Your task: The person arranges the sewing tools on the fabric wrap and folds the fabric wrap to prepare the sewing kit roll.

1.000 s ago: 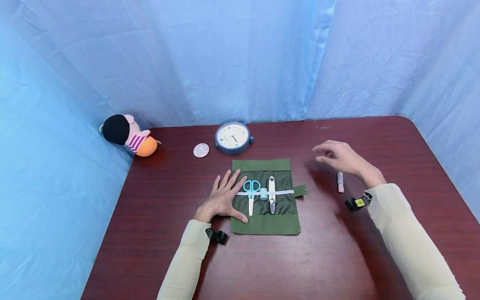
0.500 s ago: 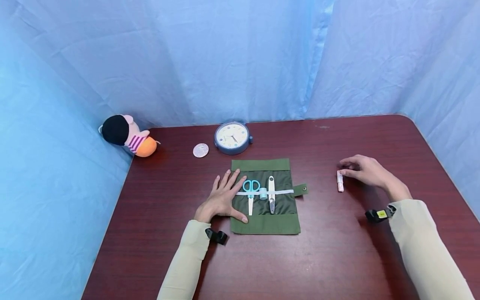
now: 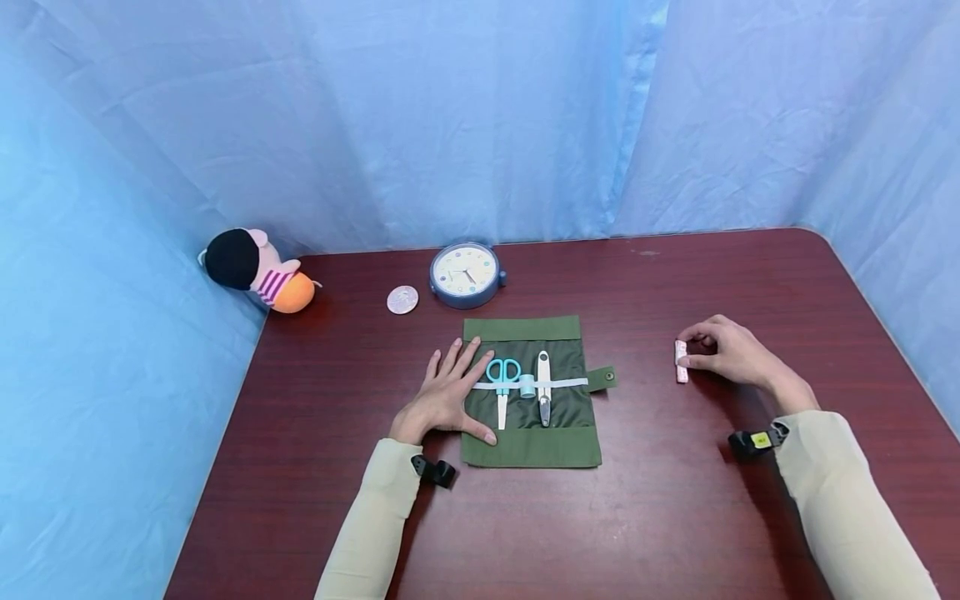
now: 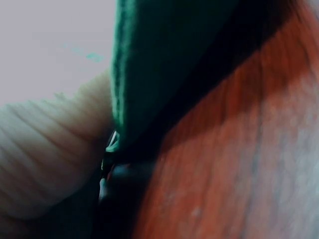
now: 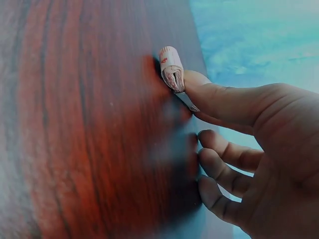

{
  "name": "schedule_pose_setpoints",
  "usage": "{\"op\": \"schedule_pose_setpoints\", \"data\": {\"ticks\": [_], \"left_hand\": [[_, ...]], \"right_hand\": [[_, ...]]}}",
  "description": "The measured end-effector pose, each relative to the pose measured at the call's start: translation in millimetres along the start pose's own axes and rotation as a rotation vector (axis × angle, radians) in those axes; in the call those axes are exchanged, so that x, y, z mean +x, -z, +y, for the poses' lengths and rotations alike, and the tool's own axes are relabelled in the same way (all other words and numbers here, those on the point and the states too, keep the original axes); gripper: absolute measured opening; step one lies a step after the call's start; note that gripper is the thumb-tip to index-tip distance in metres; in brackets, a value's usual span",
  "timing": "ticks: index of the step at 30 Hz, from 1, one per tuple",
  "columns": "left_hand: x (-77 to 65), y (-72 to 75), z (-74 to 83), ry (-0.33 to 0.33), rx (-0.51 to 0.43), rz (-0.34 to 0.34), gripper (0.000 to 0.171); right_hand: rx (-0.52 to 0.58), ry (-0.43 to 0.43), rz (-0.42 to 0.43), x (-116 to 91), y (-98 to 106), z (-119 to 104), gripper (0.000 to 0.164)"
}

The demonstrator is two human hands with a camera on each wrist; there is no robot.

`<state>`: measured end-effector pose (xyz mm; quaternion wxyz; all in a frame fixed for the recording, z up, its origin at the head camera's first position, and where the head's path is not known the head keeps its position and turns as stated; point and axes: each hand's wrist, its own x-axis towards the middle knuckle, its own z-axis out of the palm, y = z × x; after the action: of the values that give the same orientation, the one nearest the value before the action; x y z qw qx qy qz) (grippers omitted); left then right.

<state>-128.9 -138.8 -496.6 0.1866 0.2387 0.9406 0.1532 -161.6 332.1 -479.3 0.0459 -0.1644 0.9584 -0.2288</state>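
Observation:
My left hand (image 3: 446, 396) lies with fingers spread on the left side of an unrolled green sewing kit pouch (image 3: 531, 450). A pale elastic strap across the pouch holds light blue scissors (image 3: 502, 385), a small light blue cylinder (image 3: 527, 387) and a white-handled seam ripper-like tool (image 3: 543, 383). In the left wrist view the hand's skin (image 4: 45, 154) borders the green cloth edge (image 4: 149, 59). To the right of the pouch, my right hand (image 3: 731, 357) pinches a folded white tape measure (image 3: 681, 362); the right wrist view shows red marks on this tape measure (image 5: 172, 69), with the thumb against it.
A round blue clock (image 3: 467, 275) lies behind the pouch, with a pale disc (image 3: 402, 300) to its left. A plush toy (image 3: 262, 271) sits at the table's left back corner. Blue curtains (image 3: 480, 125) hang along the back and sides. The pouch's snap tab (image 3: 602, 380) points right.
My right hand has moved right and toward me from above the table, down to the tape measure, and now pinches it. The left hand has stayed on the pouch.

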Motion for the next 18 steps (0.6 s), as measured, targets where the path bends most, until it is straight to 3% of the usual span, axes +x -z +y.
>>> {"op": "schedule_pose_setpoints", "data": {"ticks": [10, 18], "left_hand": [[-0.7, 0.4, 0.2, -0.002, -0.002, 0.004, 0.134], [-0.8, 0.5, 0.1, -0.005, 0.004, 0.003, 0.134]], "right_hand": [[0.144, -0.083, -0.026, -0.8, 1.7, -5.3, 0.027], [0.206, -0.086, 0.000, 0.1, 3.1, -4.7, 0.023]]}}
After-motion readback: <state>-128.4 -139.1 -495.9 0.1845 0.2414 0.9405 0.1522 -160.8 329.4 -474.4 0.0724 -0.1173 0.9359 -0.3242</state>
